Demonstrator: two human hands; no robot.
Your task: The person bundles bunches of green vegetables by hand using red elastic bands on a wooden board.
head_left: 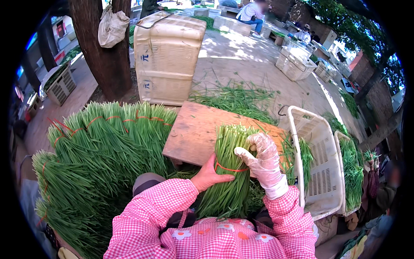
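My bare left fingers (210,162) clamp the green leafy-stalk bundle (231,149), likely bruisable, best held at its thin red band (233,170); white-gloved right fingers (260,140) curve apart.

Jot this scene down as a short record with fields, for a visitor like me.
Left hand: bare, gripping the bundle of green stalks near its orange band
Right hand: white-gloved, fingers curled at the bundle's upper right; contact unclear
Behind the bundle: wooden board
Left side: banded bundles, packed together
Right side: pale open crate
Beyond the board: loose green leaves, cream crate, tree trunk
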